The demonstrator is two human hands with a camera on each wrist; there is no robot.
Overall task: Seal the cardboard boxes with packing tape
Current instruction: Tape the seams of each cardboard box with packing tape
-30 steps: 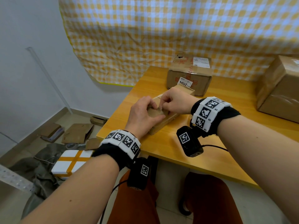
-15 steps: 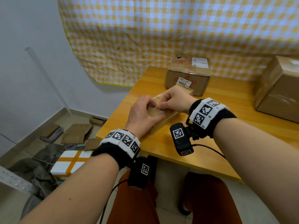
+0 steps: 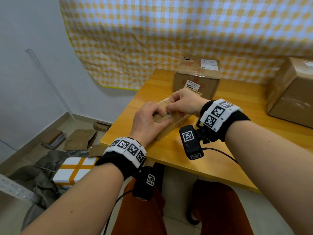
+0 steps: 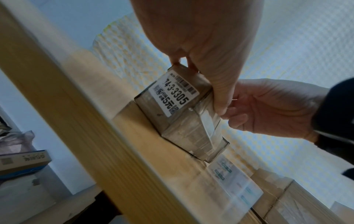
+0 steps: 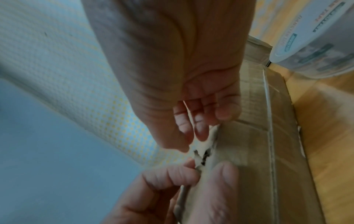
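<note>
A small cardboard box (image 3: 171, 123) lies near the wooden table (image 3: 220, 150)'s front-left corner, under both hands; the left hand (image 3: 147, 122) grips its near end, thumb on the side; the right hand (image 3: 184, 103) pinches a torn flap edge on top; it is brown, taped, with a white barcode label (image 4: 175, 97) on one end.

Small box (image 4: 184, 115) label "74-3-3305"; rear box (image 3: 196, 78) sticker, apparently "2004".

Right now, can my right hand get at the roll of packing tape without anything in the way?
Probably yes, but not yet: the right hand pinches torn tape on the small box. The tape roll sits beside that box on the table, seemingly unblocked.
</note>
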